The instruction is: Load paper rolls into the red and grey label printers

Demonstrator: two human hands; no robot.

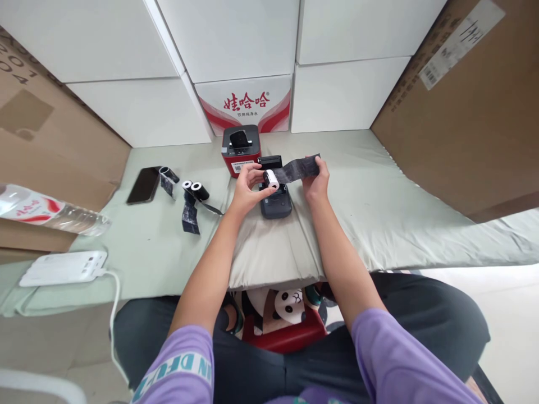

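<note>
My left hand (248, 189) pinches a small paper roll (273, 180) with a white core side, between thumb and fingers. From the roll a blackened paper strip (297, 170) stretches to the right. Its free end is gripped by my right hand (316, 182), closed with thumb and fingers. Directly beneath the roll sits a dark grey portable printer (276, 209), its lid (270, 162) raised at the back. The roll partly covers the printer's opening, and I cannot tell whether they touch. Behind my left hand stands a red and black box-shaped printer (241, 147).
Several blackened rolls (199, 191) with loose strips lie left of my left forearm, near a black phone (143, 185). Further left are a water bottle (50, 210) and a white power bank (63, 268) with a cable. White boxes (248, 39) and brown cartons (458, 112) enclose the cloth-covered surface (362, 185).
</note>
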